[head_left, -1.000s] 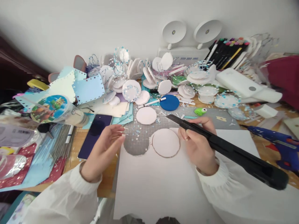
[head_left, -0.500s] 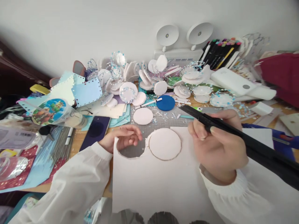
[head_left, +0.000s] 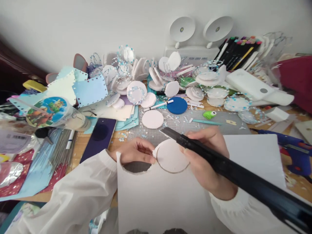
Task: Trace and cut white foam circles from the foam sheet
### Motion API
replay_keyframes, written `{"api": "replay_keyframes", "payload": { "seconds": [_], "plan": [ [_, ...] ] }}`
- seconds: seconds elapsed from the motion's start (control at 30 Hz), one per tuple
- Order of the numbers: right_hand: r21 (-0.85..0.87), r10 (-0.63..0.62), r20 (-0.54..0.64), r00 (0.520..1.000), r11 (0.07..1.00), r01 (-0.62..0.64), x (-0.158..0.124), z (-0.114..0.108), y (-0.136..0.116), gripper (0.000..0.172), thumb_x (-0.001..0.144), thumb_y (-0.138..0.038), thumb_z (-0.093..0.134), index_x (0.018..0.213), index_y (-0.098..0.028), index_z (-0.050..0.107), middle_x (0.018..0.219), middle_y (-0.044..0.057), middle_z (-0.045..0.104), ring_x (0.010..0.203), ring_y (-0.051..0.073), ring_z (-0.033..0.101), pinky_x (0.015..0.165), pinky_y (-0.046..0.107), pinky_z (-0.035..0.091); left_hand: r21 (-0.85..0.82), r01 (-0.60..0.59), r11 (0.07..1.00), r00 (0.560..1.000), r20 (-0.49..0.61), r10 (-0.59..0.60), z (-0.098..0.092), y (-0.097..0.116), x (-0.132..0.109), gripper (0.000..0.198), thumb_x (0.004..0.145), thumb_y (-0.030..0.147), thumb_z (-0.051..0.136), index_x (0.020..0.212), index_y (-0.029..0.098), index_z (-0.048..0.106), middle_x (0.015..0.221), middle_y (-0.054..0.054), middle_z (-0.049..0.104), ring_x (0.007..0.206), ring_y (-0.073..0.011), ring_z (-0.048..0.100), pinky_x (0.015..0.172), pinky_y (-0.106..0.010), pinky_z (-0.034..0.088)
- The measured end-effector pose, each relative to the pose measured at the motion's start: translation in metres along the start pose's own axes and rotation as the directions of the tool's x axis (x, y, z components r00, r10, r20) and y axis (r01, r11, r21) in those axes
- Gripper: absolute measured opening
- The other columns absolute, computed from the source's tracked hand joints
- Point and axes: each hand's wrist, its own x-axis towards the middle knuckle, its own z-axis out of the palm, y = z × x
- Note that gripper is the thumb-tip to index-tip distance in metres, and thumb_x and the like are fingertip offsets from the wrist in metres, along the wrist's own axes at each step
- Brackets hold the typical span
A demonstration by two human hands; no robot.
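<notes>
Holding, right hand (head_left: 204, 152): closed around the front of a long black cutter (head_left: 231, 169); the tool's tip lies at the upper rim of the disc (head_left: 170, 156), and its body runs off to the lower right of the frame.
Left hand (head_left: 135, 152): fingers drawn together, tips at the disc's left rim, over the narrow strip between disc and hole (head_left: 137, 166). Cannot tell whether they pinch or only press.
Work piece: white foam sheet (head_left: 170, 201), centre and bottom of frame, lying flat over the grey cutting mat (head_left: 219, 122) and the desk (head_left: 75, 156).
Done so far: one round hole open at the sheet's upper left corner; beside it, a full circle traced by a dark cut line.
Left: the disc sits in the sheet, not lifted out. The right half of the sheet is uncut.
Material notes: the sheet is matte, smooth and stiff-looking; the hole's edge is slightly ragged, and small white crumbs lie on the mat.
Surroundings: a loose white disc (head_left: 152, 119) and a blue disc (head_left: 177, 105) just above the hands; a heap of like discs (head_left: 136, 87) top centre, some ringed with pale blue flecks; dark phone (head_left: 98, 138) left of centre; blue glue gun (head_left: 292, 146) at the right edge.
</notes>
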Motion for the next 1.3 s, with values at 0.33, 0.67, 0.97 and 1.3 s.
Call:
{"api": "replay_keyframes", "payload": {
  "seconds": [0.33, 0.67, 0.97, 1.3],
  "plan": [
    [-0.220, -0.005, 0.081, 0.997, 0.975, 0.023, -0.002, 0.012, 0.004, 0.017, 0.078, -0.019, 0.057, 0.085, -0.026, 0.044, 0.054, -0.006, 0.044, 0.043, 0.011, 0.042, 0.041, 0.026, 0.034, 0.017, -0.131, 0.991, 0.973, -0.192, 0.132, 0.011, -0.005, 0.000, 0.031, 0.052, 0.035, 0.088, 0.060, 0.011, 0.070, 0.052, -0.002, 0.064, 0.046, -0.0079, 0.055, 0.047, -0.019, 0.045],
    [-0.314, 0.142, 0.114, 0.983, 0.944, -0.100, 0.010, 0.017, 0.001, 0.015, 0.076, -0.023, 0.058, 0.078, -0.024, 0.043, 0.053, -0.006, 0.048, 0.044, 0.010, 0.044, 0.041, 0.023, 0.036, 0.064, -0.090, 0.994, 0.973, -0.206, 0.102, 0.014, 0.001, 0.000, 0.035, 0.052, 0.040, 0.086, 0.056, 0.011, 0.067, 0.046, 0.000, 0.061, 0.040, -0.0056, 0.051, 0.041, -0.016, 0.041],
    [-0.311, 0.059, 0.177, 0.982, 0.950, -0.001, 0.007, 0.018, 0.006, 0.015, 0.079, -0.020, 0.056, 0.078, -0.024, 0.041, 0.050, -0.009, 0.044, 0.042, 0.008, 0.041, 0.041, 0.021, 0.035, 0.056, -0.066, 0.996, 0.972, -0.221, 0.077, 0.015, 0.001, 0.000, 0.034, 0.052, 0.039, 0.086, 0.056, 0.011, 0.067, 0.044, 0.001, 0.061, 0.038, -0.0057, 0.051, 0.039, -0.016, 0.040],
    [-0.286, 0.135, 0.167, 0.977, 0.955, -0.083, 0.007, 0.018, 0.007, 0.015, 0.077, -0.018, 0.056, 0.079, -0.024, 0.042, 0.055, -0.007, 0.048, 0.047, 0.010, 0.042, 0.045, 0.023, 0.035, 0.030, -0.068, 0.997, 0.973, -0.221, 0.073, 0.015, 0.001, 0.000, 0.026, 0.052, 0.028, 0.087, 0.057, 0.011, 0.068, 0.045, 0.001, 0.061, 0.038, -0.0053, 0.052, 0.040, -0.015, 0.042]
  ]
}}
